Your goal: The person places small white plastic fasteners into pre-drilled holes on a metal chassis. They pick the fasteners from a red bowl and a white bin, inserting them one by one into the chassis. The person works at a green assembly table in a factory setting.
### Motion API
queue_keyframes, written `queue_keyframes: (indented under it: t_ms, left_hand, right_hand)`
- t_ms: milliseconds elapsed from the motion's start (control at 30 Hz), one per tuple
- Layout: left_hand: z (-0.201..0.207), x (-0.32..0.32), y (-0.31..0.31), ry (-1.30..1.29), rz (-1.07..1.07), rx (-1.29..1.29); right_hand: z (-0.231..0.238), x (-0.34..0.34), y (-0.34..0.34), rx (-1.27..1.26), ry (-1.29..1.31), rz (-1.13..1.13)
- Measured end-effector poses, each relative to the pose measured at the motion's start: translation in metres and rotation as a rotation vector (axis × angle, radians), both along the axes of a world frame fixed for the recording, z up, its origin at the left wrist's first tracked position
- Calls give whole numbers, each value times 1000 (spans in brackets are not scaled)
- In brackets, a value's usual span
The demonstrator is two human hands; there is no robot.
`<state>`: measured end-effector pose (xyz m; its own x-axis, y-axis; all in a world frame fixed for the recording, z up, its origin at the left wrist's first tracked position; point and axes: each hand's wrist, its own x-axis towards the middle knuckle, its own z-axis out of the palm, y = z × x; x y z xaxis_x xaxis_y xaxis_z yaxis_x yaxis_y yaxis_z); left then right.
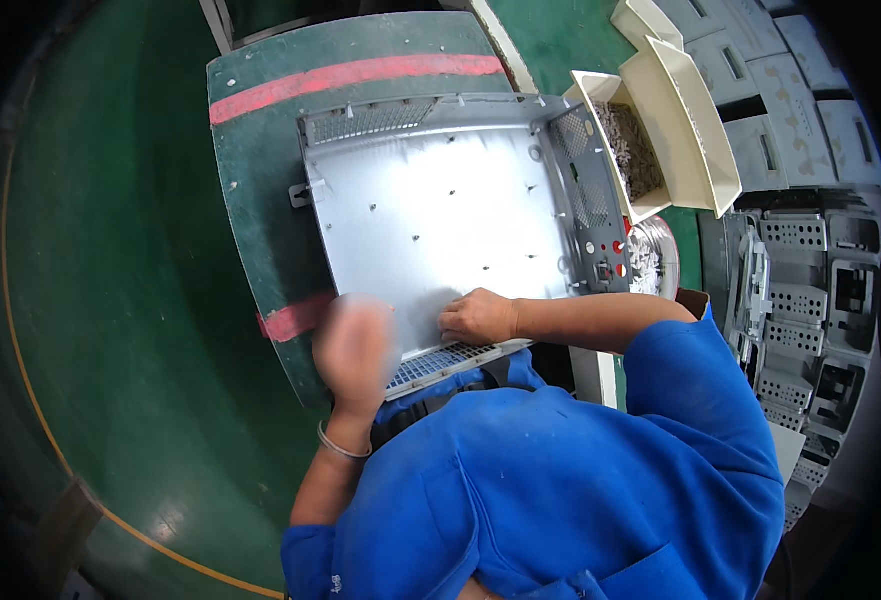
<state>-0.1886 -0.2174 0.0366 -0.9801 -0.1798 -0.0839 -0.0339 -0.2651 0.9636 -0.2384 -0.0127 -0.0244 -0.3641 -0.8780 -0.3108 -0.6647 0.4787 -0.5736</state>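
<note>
From where I stand, the shallow, silvery sheet-metal chassis (501,225) lies open side up ahead of both hands. The right hand (479,318) is curled, fingertips down inside it beside the near mesh wall; whether they pinch anything I can't tell. The left hand (353,345), by the chassis's near left corner, is too blurred to read as open or closed.

Ahead of the right hand, small dark studs (417,238) already stand on the chassis floor, and slim white pegs (350,110) sit along its far wall. I'd judge the fitting partly done; how much is left doesn't show. Loose pieces remain in the cream plastic bin (651,208) and the round tub (672,270), both ahead and right of that hand.

Its fingers hide their contact point, and blue sleeves and torso cover part of the near edge.
</note>
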Motion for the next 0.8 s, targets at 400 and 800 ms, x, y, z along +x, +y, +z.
queue_keyframes:
  t_ms: [400,800]
  left_hand:
    - [10,4,-19,-286,-36,836]
    - [20,-7,-20,-266,-90,803]
  right_hand:
    - [-3,-1,-8,117,85,20]
    - [7,-9,-16,222,-15,35]
